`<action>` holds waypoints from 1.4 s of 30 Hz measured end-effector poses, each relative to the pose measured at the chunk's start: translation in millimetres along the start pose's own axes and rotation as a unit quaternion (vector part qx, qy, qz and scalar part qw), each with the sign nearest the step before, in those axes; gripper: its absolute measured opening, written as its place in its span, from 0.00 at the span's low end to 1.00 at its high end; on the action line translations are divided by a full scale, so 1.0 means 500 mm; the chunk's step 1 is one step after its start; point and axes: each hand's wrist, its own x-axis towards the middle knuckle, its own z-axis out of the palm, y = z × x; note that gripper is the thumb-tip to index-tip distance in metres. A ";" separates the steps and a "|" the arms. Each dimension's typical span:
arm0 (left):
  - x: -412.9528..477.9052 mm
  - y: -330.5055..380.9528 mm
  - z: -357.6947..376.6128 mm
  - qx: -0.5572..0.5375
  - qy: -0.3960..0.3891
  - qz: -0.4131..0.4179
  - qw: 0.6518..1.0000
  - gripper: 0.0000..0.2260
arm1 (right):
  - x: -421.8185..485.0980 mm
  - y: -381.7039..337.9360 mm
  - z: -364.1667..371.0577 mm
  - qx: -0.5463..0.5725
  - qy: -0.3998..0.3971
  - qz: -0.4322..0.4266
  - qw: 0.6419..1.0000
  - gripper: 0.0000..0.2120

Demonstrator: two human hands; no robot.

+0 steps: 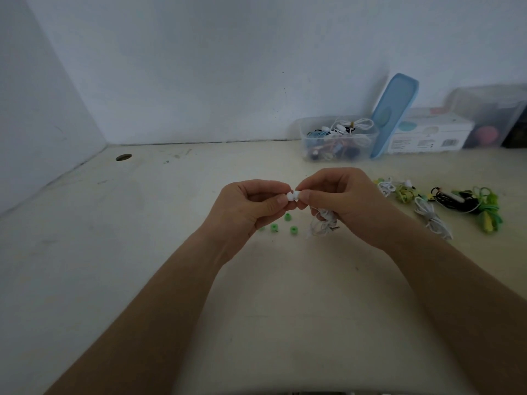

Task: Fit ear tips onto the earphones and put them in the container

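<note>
left hand (251, 206) pinching white ear tip (290, 196); right hand (342, 201) pinching white earphone (297, 194), cable bundle (323, 222) gripped beneath. green ear tips (288, 216) on tabletop (171, 223) below hands.

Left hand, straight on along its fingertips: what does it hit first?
The left hand, pinching a white ear tip, points at the right hand. It would likely first meet the white earbud pinched there; whether they already touch is unclear.

A white ear tip (289, 196) touches a white earphone bud (297, 194), held above loose green ear tips (288, 216). The clear open container (370, 143) behind holds coiled earphones (340, 128).
</note>
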 end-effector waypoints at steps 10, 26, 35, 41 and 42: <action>0.001 -0.004 -0.001 0.028 0.001 0.003 1.000 0.11 | -0.003 -0.001 0.002 -0.042 0.003 -0.018 0.999 0.05; 0.002 -0.006 -0.002 0.017 -0.015 0.003 1.000 0.12 | 0.001 0.010 -0.005 0.013 -0.019 0.016 1.000 0.06; 0.004 -0.007 0.000 -0.009 -0.027 0.002 1.000 0.13 | 0.004 0.007 -0.008 0.045 -0.008 0.039 0.998 0.04; 0.003 -0.007 -0.001 0.002 -0.026 0.005 1.000 0.14 | 0.003 0.009 -0.006 0.030 -0.014 0.023 0.999 0.04; 0.002 -0.007 -0.001 0.007 -0.025 0.005 1.000 0.14 | 0.003 0.009 -0.005 0.026 -0.014 0.020 0.999 0.04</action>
